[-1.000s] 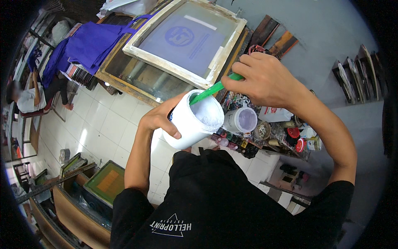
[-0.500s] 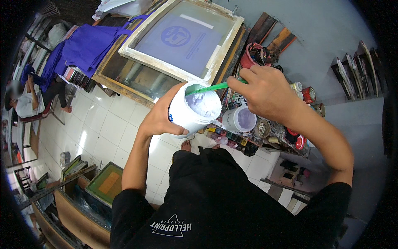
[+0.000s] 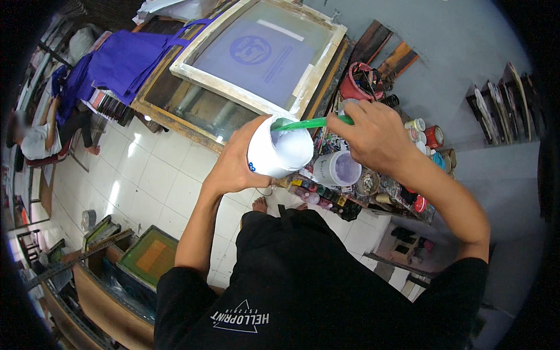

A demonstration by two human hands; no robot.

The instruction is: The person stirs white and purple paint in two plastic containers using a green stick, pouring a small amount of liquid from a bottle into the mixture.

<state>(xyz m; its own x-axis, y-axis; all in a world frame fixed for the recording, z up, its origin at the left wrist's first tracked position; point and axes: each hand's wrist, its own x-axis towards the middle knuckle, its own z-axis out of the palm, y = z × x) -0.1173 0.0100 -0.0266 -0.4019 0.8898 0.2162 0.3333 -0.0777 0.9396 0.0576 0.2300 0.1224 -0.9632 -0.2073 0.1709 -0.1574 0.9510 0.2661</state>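
A white plastic tub (image 3: 262, 154) is in the grasp of my left hand (image 3: 230, 163), whose fingers wrap round its side. The tub tilts, and its mouth shows pale, whitish-lavender paste (image 3: 284, 143). My right hand (image 3: 373, 137) pinches a green plastic stick-like tool (image 3: 308, 123). This tool lies across the tub's rim with its far end inside, so the shape of that end is hidden. Just right of the held tub, a second white tub (image 3: 324, 168) containing lavender paste stands on the cluttered bench, below my right hand.
Beyond the tub lies a wooden-framed printing screen (image 3: 233, 92) over a glass-topped table (image 3: 153, 96). Purple fabric bags (image 3: 122, 64) hang at its left. A red bucket (image 3: 352, 87) and several small cans sit right. Framed screens (image 3: 149, 254) stand lower left; a person (image 3: 41, 137) sits far left.
The held tub has shifted slightly right and tilted differently, showing less of its contents. The green tool now lies flatter across the rim. At far left, the seated person's arm has moved.
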